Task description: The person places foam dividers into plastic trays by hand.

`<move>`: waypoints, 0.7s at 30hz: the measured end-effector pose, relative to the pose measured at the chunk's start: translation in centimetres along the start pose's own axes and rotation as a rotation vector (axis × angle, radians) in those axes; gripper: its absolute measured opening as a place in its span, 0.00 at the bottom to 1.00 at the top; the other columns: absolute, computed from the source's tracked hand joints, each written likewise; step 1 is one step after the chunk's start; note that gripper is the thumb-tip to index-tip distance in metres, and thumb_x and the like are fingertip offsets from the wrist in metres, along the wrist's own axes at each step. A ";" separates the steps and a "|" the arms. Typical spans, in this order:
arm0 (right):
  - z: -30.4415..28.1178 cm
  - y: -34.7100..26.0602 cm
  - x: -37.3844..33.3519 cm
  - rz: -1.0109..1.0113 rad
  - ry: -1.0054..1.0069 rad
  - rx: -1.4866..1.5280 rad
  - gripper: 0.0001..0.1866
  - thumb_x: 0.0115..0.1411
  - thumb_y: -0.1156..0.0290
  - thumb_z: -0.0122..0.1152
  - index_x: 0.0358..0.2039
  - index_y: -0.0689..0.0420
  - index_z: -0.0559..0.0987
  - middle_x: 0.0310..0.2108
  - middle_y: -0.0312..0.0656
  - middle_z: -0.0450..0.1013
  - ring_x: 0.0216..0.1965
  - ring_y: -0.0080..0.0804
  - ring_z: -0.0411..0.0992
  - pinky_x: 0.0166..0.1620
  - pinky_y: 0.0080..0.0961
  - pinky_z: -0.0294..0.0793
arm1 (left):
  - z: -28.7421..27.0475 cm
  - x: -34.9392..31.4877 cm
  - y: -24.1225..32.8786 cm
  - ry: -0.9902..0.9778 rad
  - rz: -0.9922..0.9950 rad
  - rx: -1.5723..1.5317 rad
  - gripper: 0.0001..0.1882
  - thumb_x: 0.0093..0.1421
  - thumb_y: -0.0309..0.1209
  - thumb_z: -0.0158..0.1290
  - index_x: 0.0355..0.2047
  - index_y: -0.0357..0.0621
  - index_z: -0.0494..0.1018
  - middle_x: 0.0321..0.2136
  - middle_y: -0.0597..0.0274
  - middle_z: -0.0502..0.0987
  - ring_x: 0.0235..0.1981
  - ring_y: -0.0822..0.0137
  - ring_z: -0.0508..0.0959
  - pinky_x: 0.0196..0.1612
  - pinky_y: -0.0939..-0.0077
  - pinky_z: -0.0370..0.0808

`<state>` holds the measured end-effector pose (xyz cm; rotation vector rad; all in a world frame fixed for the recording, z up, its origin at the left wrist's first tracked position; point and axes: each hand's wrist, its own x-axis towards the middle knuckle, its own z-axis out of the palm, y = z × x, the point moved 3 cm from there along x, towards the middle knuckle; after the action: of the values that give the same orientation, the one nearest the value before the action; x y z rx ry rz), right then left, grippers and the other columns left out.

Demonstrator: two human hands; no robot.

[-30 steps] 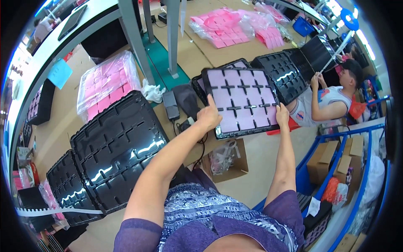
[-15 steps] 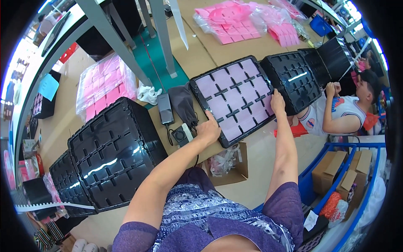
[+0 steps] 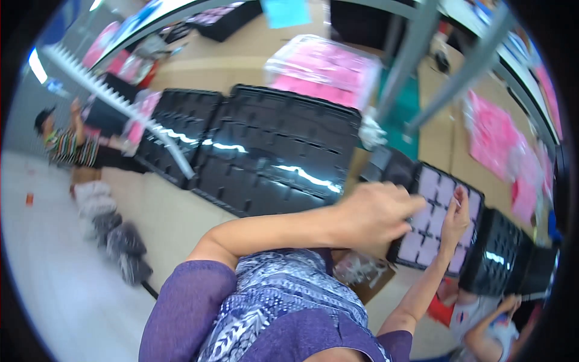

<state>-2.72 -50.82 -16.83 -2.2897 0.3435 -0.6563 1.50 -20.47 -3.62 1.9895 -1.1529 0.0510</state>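
Note:
A black plastic tray with pale lilac pieces in its cells lies at the right of the bench, angled. Over its middle is my right hand, fingers curled in toward the thumb; whatever they hold, if anything, is too small to name. My left hand, smeared by motion, hovers between that tray and a big stack of empty black trays on the left. Because of the blur, its fingers cannot be read. Beyond the left hand sits a dark grey cloth pouch, partly covered.
More black trays stand to the right, beside a co-worker in a white top. Bagged pink pieces lie behind the stack. Grey metal posts rise from the bench. An open carton with clear plastic stands below.
The view has swung left, so the tray now appears farther right. Both hands have left the tray's edges: the left moved toward the stack, the right in over the pads.

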 end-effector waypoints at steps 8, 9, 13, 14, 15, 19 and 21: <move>17.7 -27.2 1.1 -0.537 -0.569 0.233 0.09 0.61 0.74 0.60 0.41 0.61 0.80 0.39 0.48 0.79 0.41 0.45 0.78 0.44 0.32 0.77 | -22.8 -22.2 -15.2 0.824 -0.723 0.168 0.10 0.61 0.25 0.57 0.43 0.37 0.76 0.36 0.59 0.78 0.33 0.71 0.77 0.38 0.78 0.74; 19.6 -28.5 0.7 -0.573 -0.603 0.227 0.09 0.61 0.74 0.60 0.41 0.61 0.80 0.38 0.48 0.79 0.41 0.46 0.78 0.44 0.33 0.77 | -23.6 -24.2 -14.0 0.913 -0.683 0.171 0.09 0.60 0.24 0.57 0.42 0.37 0.75 0.35 0.61 0.76 0.32 0.73 0.75 0.37 0.79 0.73; 25.1 -36.7 -2.3 -0.724 -0.798 0.270 0.10 0.62 0.75 0.57 0.43 0.63 0.80 0.38 0.50 0.79 0.38 0.45 0.79 0.42 0.31 0.77 | -27.7 -32.4 -15.1 1.371 -0.575 0.356 0.24 0.58 0.23 0.60 0.53 0.40 0.63 0.42 0.61 0.66 0.37 0.73 0.68 0.38 0.81 0.68; 27.0 -38.7 -3.1 -0.740 -0.851 0.302 0.10 0.61 0.75 0.58 0.43 0.63 0.79 0.38 0.49 0.79 0.37 0.44 0.79 0.41 0.31 0.77 | -28.6 -33.3 -16.2 1.284 -0.647 0.415 0.26 0.59 0.25 0.60 0.56 0.40 0.63 0.45 0.59 0.66 0.39 0.72 0.68 0.38 0.81 0.68; 28.8 -40.8 -4.1 -0.679 -0.939 0.364 0.11 0.61 0.72 0.58 0.43 0.62 0.79 0.41 0.52 0.78 0.42 0.50 0.77 0.46 0.37 0.76 | -29.5 -34.1 -17.2 1.192 -0.715 0.474 0.28 0.59 0.28 0.60 0.58 0.40 0.62 0.47 0.58 0.66 0.41 0.71 0.68 0.39 0.80 0.68; 36.3 -46.3 -7.8 -0.427 -1.132 0.607 0.22 0.62 0.73 0.58 0.57 0.63 0.69 0.41 0.46 0.78 0.32 0.24 0.78 0.27 0.21 0.76 | -29.3 -34.5 -21.3 0.904 -0.679 -0.287 0.07 0.62 0.27 0.58 0.39 0.37 0.79 0.36 0.68 0.75 0.33 0.75 0.72 0.37 0.81 0.69; 37.6 -48.9 -8.4 -0.161 -1.306 0.554 0.25 0.61 0.72 0.60 0.56 0.66 0.68 0.42 0.50 0.78 0.29 0.26 0.79 0.27 0.26 0.76 | -28.8 -33.4 -21.3 0.862 -0.742 -0.339 0.05 0.62 0.25 0.57 0.33 0.35 0.80 0.31 0.70 0.75 0.30 0.78 0.71 0.34 0.83 0.69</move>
<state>13.46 8.73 -8.36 -1.7504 -0.5777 0.6576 7.73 27.50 -11.33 1.6780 0.1347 0.2756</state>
